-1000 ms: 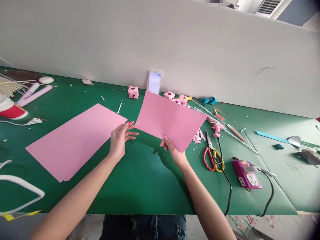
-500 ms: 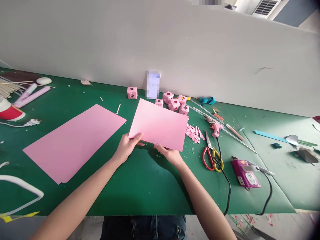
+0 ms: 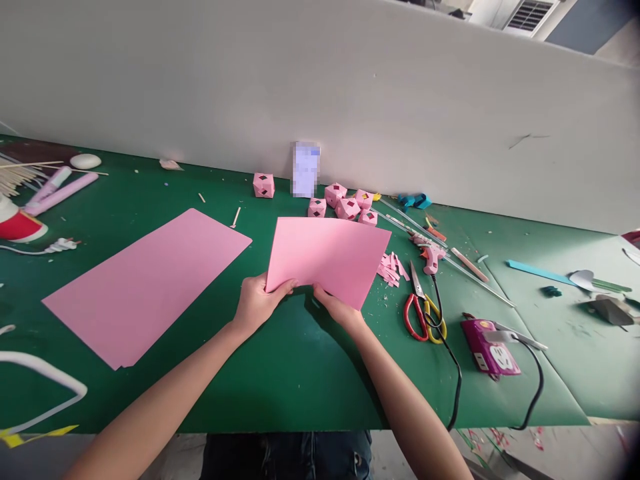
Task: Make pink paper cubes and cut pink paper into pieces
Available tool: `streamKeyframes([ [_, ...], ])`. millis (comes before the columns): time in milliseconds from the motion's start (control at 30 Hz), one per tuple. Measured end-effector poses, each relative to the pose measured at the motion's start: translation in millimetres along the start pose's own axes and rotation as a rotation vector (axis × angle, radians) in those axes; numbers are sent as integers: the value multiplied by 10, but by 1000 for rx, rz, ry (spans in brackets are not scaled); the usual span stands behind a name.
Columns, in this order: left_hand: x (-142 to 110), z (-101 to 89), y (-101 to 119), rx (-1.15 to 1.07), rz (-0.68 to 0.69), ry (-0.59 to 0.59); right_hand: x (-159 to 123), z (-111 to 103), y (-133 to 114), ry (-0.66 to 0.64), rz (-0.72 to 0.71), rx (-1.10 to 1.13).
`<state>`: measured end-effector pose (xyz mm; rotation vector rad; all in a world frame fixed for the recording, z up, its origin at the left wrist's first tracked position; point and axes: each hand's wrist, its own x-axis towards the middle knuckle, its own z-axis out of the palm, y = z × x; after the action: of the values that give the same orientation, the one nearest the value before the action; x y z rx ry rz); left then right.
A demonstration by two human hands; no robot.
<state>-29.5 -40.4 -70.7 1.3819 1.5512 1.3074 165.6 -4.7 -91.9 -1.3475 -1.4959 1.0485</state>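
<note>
A pink sheet of paper [image 3: 327, 257] is held up over the table, slightly curved along its length. My left hand [image 3: 260, 300] grips its near left corner, thumb on top and fingers hidden beneath. Along the near edge, further right, my right hand [image 3: 340, 308] pinches the sheet with the thumb on top. A larger pink sheet [image 3: 145, 290] lies flat to the left of my hands. Behind the held sheet stand several small pink folded-paper boxes [image 3: 347, 208] with dark diamond-shaped openings. Pink paper strips [image 3: 393, 270] lie heaped just right of the sheet.
Right of my hands lie scissors [image 3: 420, 307] with red and yellow handles, a pink glue gun [image 3: 432, 257] with a black cord, and a purple power socket [image 3: 490, 348]. A phone [image 3: 305, 170] leans against the grey partition. At the left are wooden sticks [image 3: 20, 177] and a red-white cup [image 3: 23, 223].
The held sheet has tilted and shifted a little right, and it now bows between my hands. My left hand has moved slightly right. Things on the table stay put.
</note>
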Motion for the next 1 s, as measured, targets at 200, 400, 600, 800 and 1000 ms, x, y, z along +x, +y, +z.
streamKeyframes([
  [200,48,-77,14,-82,-43,67,120,-190,-39,95,8,74],
  [400,145,-173,-2,-217,-78,153,206,-401,-82,161,33,221],
  [600,171,-174,61,-332,-116,156,159,-352,-131,-24,121,400],
  [800,138,-143,61,-339,-168,-16,63,-228,-153,-242,163,411],
  [1000,112,-140,27,-372,-148,-135,13,-151,-200,-190,208,431],
])
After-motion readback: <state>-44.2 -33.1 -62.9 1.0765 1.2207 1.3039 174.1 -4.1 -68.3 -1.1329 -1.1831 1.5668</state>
